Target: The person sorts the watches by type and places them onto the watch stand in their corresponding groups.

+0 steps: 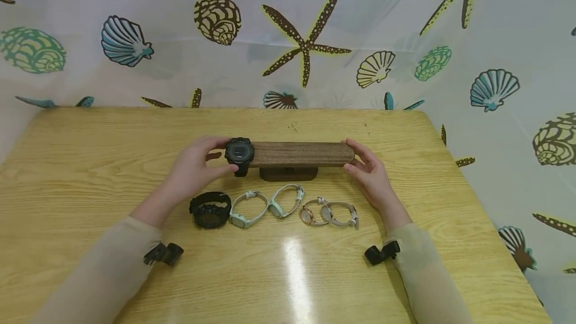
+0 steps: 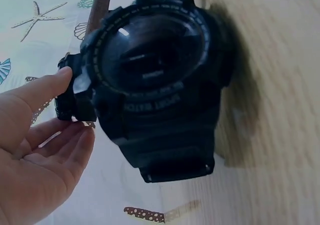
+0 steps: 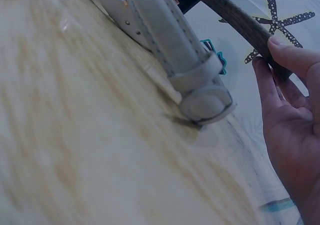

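Observation:
A dark wooden watch stand point(image 1: 301, 154) with a low base point(image 1: 288, 174) stands on the table. Around the bar's left end sits a black digital watch point(image 1: 240, 152). My left hand point(image 1: 191, 164) pinches this watch, thumb at its near side and fingers at the far side; the left wrist view shows the same grip on the watch point(image 2: 67, 92). At the other end, my right hand point(image 1: 372, 176) holds the bar's tip between thumb and fingers, as the bar point(image 3: 240, 25) in the right wrist view also shows.
In front of the stand lie a second black watch point(image 1: 210, 210), two mint-green watches point(image 1: 238, 220) point(image 1: 276, 209) and two pale-strapped watches point(image 1: 307, 215) point(image 1: 344, 214). A shell-patterned cloth point(image 1: 171, 74) hangs behind the wooden table point(image 1: 90, 164).

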Available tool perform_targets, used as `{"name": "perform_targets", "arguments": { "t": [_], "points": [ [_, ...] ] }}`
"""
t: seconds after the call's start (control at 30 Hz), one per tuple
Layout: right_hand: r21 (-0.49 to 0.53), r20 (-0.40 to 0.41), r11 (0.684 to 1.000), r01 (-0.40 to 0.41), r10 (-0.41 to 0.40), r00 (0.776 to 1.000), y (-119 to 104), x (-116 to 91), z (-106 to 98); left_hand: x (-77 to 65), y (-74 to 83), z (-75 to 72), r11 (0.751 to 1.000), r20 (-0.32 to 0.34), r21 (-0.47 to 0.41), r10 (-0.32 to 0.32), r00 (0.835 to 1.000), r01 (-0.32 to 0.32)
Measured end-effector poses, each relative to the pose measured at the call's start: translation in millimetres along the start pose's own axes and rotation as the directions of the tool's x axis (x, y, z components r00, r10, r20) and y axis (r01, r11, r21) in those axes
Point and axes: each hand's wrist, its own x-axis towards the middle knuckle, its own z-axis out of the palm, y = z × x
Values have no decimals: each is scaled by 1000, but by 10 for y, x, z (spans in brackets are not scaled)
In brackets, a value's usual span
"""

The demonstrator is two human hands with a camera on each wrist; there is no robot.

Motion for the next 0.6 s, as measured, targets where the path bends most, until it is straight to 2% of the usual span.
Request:
{"name": "perform_targets", "arguments": {
  "t": [0.1,0.23,0.4,0.6],
  "points": [
    [1,1,1000,3,-3,1000,2,0,0,29,0,11,999,-3,30,32,999,-32],
    [4,-1,1000,-1,1,1000,3,-2,2,56,32,32,996,-3,87,35,999,-34],
    [5,0,1000,-1,1,1000,4,-1,2,92,122,85,983,-8,174,55,998,-52],
    [-2,-3,1000,0,0,1000,1,1,5,147,234,166,973,-12,213,97,995,-92]
  ]
}}
